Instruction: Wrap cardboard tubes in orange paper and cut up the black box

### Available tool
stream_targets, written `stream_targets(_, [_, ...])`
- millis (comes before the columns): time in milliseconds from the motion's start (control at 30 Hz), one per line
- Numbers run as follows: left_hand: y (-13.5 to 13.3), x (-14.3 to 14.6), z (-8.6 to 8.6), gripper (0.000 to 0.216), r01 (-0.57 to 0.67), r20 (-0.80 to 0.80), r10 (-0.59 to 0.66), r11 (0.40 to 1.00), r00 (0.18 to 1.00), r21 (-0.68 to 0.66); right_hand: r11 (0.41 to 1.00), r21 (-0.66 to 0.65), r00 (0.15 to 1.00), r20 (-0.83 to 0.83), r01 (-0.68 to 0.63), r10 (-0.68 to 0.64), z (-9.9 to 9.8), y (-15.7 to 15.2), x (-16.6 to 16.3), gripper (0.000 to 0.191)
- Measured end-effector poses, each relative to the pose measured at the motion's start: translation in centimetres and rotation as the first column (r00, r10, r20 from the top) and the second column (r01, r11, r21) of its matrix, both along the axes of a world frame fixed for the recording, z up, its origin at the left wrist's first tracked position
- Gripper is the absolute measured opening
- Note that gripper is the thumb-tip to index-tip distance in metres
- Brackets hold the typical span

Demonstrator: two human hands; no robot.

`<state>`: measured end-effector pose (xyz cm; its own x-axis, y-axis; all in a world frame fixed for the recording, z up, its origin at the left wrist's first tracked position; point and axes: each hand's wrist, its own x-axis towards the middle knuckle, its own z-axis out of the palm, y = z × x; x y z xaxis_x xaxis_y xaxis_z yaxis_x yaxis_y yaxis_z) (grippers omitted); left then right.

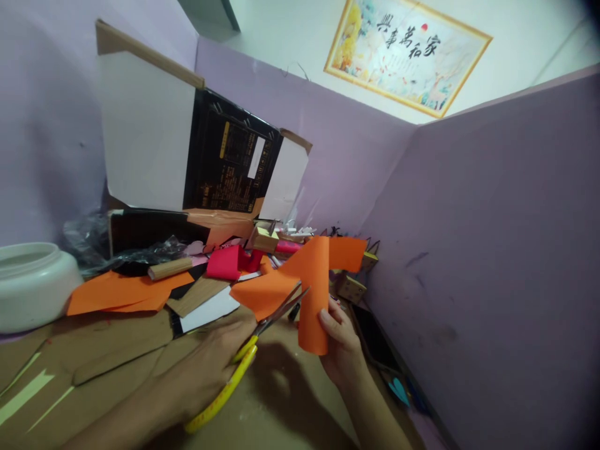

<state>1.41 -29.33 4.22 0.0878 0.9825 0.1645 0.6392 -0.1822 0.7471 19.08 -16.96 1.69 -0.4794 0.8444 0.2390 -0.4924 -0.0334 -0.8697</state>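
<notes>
My left hand is closed around the yellow handles of a pair of scissors. The blades point up and right, slightly parted, and touch the edge of an orange paper sheet. My right hand pinches the lower edge of that sheet and holds it up over the brown tabletop. The paper is folded or curved, with a strip hanging down towards my right palm. Both forearms come in from the bottom of the picture.
More orange sheets, a pink paper, a wooden roll and scraps lie behind. An open cardboard box stands at the back, a white tub at the left. Lilac partitions close in the back and right. A dark flat device lies by the right wall.
</notes>
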Motion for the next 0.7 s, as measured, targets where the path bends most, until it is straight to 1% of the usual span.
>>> stream_targets(100, [0.2, -0.1, -0.1, 0.038, 0.025, 0.014, -0.025, 0.999, 1.0, 0.021, 0.994, 0.066, 0.993, 0.069, 0.091, -0.095, 0.8, 0.3, 0.3, 0.036])
stream_targets(167, [0.4, -0.2, -0.2, 0.043, 0.035, 0.018, -0.035, 0.999, 0.999, 0.021, 0.987, 0.111, 0.985, 0.119, 0.115, -0.128, 1.0, 0.6, 0.7, 0.037])
stream_targets(233, [0.4, -0.2, -0.2, 0.045, 0.041, 0.011, -0.041, 0.999, 0.999, 0.008, 0.982, 0.158, 0.98, 0.153, 0.101, -0.125, 1.0, 1.1, 1.2, 0.039])
stream_targets(367, [0.5, -0.2, -0.1, 0.046, 0.048, -0.014, -0.048, 0.999, 0.999, 0.0, 0.97, 0.24, 0.974, 0.21, 0.031, -0.083, 0.6, 1.9, 2.0, 0.042])
stream_targets(433, [0.6, -0.2, -0.2, 0.048, 0.05, -0.017, -0.05, 0.999, 0.999, 0.002, 0.966, 0.254, 0.966, 0.237, 0.04, -0.103, 0.4, 2.0, 2.1, 0.038])
stream_targets(500, [0.7, -0.3, -0.6, 0.048, 0.049, -0.03, -0.049, 0.999, 0.998, 0.0, 0.96, 0.27, 0.954, 0.26, 0.078, -0.151, 0.4, 2.0, 2.1, 0.036])
stream_targets(600, [0.8, -0.4, -1.5, 0.047, -0.001, -0.053, 0.003, 0.999, 0.999, 0.034, 0.948, 0.292, 0.931, 0.297, 0.123, -0.212, 0.5, 1.9, 1.9, 0.035])
stream_targets(700, [0.9, -0.6, -2.1, 0.044, -0.04, -0.075, 0.046, 0.996, 0.996, 0.08, 0.946, 0.31, 0.913, 0.353, 0.092, -0.205, 0.8, 1.9, 2.1, 0.032])
